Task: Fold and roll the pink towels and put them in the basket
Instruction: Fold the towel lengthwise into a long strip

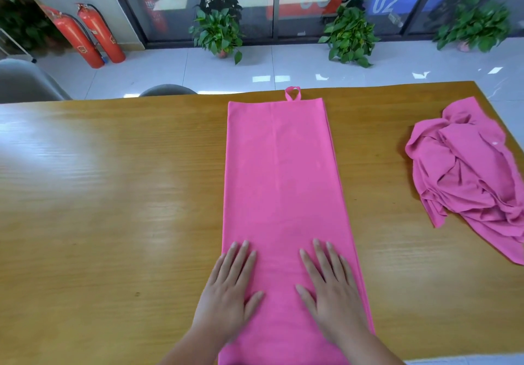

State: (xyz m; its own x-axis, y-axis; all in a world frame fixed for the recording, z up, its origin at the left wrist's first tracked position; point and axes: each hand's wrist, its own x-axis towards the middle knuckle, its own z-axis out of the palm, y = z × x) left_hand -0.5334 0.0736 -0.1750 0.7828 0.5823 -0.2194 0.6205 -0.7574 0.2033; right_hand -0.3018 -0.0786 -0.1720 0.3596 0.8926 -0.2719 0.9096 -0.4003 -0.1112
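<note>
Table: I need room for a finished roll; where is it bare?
Widest bare table lies left of the folded towel. A narrower strip runs between it and the crumpled towel. Crowded: the right end, and the near middle, where left hand and right hand rest.

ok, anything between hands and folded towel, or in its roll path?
Nothing visible. Left hand and right hand lie flat on the near end of the folded towel, bare up to the loop. The crumpled towel lies apart, to the right. No basket in view.
</note>
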